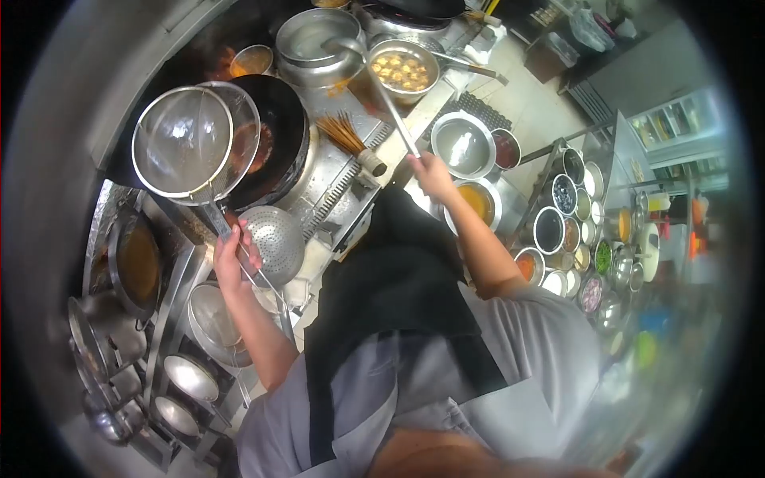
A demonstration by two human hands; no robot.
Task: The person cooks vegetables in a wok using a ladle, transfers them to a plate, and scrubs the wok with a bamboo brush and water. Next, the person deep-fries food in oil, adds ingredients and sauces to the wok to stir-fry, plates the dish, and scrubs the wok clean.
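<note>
My left hand (237,253) is closed around the handle of a round mesh strainer (179,147), raised over the left side of a dark wok (283,119). A second mesh rim shows just behind the strainer. Reddish-brown food (256,150) lies in the wok, partly seen through the mesh. Beside my left fingers rests a perforated skimmer (272,245). My right hand (433,177) grips the long handle of a ladle (389,105), whose bowl overlaps the rim of a wide metal pot (307,68) at the back.
A pan of cubed food (401,72) stands at the back, near a bamboo brush (351,142) on the stove. Metal bowls (464,145) sit by my right arm. Several ingredient containers (550,229) crowd the right counter. Pots and lids (191,377) hang or stand at lower left.
</note>
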